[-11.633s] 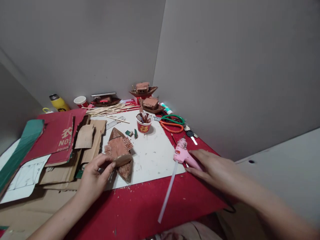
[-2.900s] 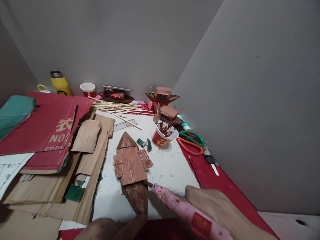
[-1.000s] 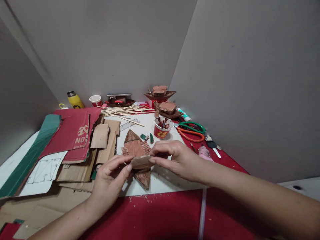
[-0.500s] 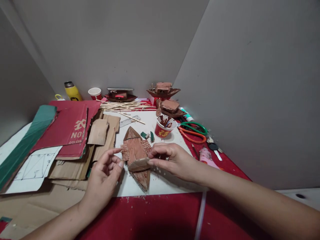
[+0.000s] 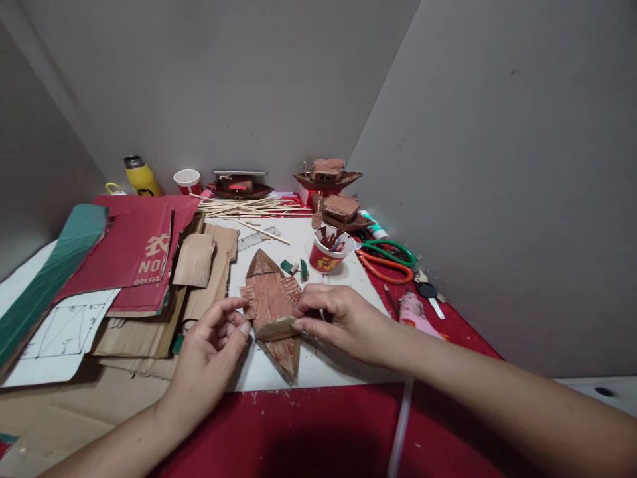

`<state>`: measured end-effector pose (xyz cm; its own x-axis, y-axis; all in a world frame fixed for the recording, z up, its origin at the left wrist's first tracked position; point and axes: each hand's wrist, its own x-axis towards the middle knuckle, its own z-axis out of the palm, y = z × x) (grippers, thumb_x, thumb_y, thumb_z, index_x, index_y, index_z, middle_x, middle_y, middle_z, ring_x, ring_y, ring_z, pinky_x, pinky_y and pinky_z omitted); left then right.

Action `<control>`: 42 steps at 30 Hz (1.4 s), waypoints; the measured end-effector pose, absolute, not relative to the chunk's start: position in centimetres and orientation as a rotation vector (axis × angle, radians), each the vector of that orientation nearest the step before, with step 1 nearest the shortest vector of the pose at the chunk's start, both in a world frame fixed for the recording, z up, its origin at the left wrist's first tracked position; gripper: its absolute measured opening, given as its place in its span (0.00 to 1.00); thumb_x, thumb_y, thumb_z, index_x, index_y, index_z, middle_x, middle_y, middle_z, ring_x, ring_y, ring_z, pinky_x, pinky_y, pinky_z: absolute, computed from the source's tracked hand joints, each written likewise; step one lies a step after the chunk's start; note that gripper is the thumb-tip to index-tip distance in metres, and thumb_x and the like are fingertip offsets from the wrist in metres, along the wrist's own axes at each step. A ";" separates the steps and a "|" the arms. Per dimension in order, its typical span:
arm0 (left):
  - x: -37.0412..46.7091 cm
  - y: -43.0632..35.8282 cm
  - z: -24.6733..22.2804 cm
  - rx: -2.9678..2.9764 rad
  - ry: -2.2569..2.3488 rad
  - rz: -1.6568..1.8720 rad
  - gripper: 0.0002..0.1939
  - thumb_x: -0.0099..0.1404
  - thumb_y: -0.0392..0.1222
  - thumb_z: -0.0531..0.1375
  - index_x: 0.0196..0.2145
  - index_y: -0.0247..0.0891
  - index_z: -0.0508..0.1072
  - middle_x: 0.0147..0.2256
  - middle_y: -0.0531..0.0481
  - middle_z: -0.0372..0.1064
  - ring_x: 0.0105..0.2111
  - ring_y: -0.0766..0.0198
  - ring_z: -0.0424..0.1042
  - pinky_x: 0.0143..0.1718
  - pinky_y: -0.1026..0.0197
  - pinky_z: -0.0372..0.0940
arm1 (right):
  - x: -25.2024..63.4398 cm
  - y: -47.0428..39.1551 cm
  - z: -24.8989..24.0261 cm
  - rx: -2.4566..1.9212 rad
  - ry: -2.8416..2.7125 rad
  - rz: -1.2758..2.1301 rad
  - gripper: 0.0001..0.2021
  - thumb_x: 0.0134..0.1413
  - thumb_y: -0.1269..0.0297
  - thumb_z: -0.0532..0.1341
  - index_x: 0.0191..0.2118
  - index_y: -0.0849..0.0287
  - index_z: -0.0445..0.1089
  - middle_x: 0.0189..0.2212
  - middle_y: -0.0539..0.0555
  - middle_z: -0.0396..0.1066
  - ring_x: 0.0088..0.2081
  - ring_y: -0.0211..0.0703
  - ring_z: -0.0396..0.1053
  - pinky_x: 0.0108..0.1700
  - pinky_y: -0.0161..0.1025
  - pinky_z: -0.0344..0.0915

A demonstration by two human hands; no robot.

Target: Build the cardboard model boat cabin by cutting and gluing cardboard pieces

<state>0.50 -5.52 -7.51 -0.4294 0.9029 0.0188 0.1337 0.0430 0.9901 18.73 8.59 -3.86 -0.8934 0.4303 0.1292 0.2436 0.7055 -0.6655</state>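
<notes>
A brown-painted model boat (image 5: 271, 295) lies on the white board with its pointed ends facing away from and toward me. Across its near part stands a small cardboard panel (image 5: 276, 328), its right end pinched between the thumb and fingers of my right hand (image 5: 341, 322). On the other side, my left hand (image 5: 219, 338) has index finger and thumb apart beside the hull, the other fingers curled, with nothing visible between them. The index fingertip is at the ribbed flap (image 5: 247, 302) on the boat's left; whether it touches is hard to tell.
Cardboard sheets (image 5: 194, 299) are piled left. A paper cup (image 5: 326, 259) with brown paint, small green scraps (image 5: 303, 269), a ruler (image 5: 251, 238) and thin sticks (image 5: 249, 208) lie beyond the boat. Scissors (image 5: 388, 265) are right; finished-looking boats (image 5: 328, 174) stand behind.
Both hands keep nearly the same place at the boat and panel. The camera view has shifted slightly; nothing was let go or taken up.
</notes>
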 end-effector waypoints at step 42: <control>0.5 -5.7 -8.2 1.910 1.853 1.284 0.04 0.66 0.34 0.58 0.32 0.39 0.69 0.29 0.52 0.68 0.29 0.64 0.69 0.31 0.63 0.63 | 18.4 7.8 -2.5 -0.565 -2.846 0.625 0.08 0.54 0.74 0.65 0.36 0.59 0.65 0.33 0.51 0.69 0.32 0.40 0.64 0.33 0.35 0.56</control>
